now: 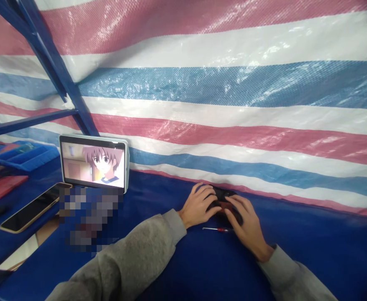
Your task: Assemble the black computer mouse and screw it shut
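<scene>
Grey sleeves point(136, 255) reach in from the bottom edge—the left hand point(199, 204) and right hand point(245, 219) curl their fingers over a dark object point(222, 195) right of centre; whether they grip it or merely rest, I cannot tell. Just below lies a red-handled screwdriver point(219, 229)—a lit tablet point(93, 162) stands centre-left.

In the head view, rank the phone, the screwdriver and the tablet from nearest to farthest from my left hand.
From your left hand:
1. Screwdriver: just below and to the right.
2. Tablet: to the left, standing up.
3. Phone: farther left, lying flat.
</scene>
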The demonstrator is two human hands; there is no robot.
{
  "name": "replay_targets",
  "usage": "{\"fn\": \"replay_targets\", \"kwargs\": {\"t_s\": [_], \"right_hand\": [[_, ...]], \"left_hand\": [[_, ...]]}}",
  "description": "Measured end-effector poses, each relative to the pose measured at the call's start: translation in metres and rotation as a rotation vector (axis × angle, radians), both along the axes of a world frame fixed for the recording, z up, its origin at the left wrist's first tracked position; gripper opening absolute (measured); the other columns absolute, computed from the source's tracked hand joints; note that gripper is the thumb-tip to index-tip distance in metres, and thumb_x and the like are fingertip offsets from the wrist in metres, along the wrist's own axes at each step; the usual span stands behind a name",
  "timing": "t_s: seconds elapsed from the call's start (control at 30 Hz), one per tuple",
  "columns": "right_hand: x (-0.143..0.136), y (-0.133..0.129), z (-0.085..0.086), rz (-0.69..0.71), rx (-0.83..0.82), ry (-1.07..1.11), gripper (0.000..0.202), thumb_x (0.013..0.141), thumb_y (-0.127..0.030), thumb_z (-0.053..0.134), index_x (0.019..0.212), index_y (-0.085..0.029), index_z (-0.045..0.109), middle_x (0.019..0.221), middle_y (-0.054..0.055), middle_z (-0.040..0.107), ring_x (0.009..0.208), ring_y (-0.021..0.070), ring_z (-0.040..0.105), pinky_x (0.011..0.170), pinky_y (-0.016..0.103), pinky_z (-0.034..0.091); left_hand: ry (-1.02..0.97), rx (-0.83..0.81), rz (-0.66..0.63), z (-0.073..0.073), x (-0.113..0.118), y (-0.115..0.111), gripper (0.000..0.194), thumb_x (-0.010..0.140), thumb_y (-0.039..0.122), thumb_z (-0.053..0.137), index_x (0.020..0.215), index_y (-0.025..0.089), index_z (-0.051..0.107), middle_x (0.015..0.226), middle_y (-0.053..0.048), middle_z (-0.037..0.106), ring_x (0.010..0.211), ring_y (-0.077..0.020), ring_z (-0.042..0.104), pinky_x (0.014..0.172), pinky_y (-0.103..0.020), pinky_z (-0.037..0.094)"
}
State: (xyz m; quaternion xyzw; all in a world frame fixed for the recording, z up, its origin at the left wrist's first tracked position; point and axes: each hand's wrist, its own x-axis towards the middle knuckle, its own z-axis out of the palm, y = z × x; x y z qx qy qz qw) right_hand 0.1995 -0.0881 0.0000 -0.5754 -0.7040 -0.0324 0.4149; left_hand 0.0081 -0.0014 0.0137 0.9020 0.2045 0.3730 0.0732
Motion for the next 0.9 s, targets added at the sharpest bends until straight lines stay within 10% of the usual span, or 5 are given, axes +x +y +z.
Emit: {"fn": "replay_targets", "kwargs": {"t_s": [0.9], "right_hand": [[-0.0021,-0.0048,0.0020,-0.044,0.053,0.146,0.040,0.089,-0.036,0.059,0.126,-0.020,0.061,0.114,0.012,0.070,0.102,0.0270,0.066,0.090,0.044,0.053]], "left_hand": [[-0.289,-0.051,-0.115,-0.0083,0.0041,0.0008,0.035,0.095,0.039,0.059,0.124,0.020,0.059,0.112,-0.008,0.070,0.107,-0.0206,0.064,0.097,-0.036,0.048]]}}
